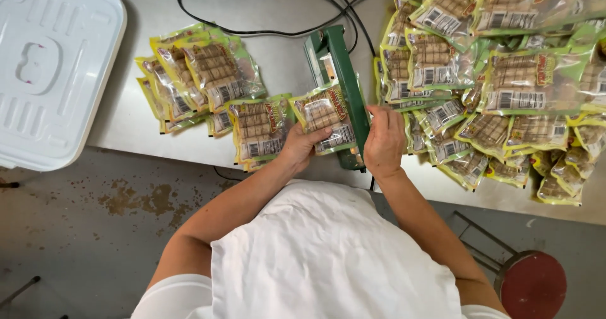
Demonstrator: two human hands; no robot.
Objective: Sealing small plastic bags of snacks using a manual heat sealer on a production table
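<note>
A green heat sealer (346,85) stands on the steel table (145,129) in front of me, its arm down. A yellow-green snack packet (326,114) lies with one end under the arm. My left hand (302,147) grips that packet at its near edge. My right hand (384,141) rests on the sealer arm near its front end, fingers curled over the bar. A fanned row of like packets (208,82) lies left of the sealer. A large loose heap of packets (499,79) covers the table to the right.
A white plastic lid (53,66) overhangs the table's left end. Black cables (278,6) run across the far side behind the sealer. A red round stool (533,284) stands on the stained concrete floor at lower right. My white apron fills the lower middle.
</note>
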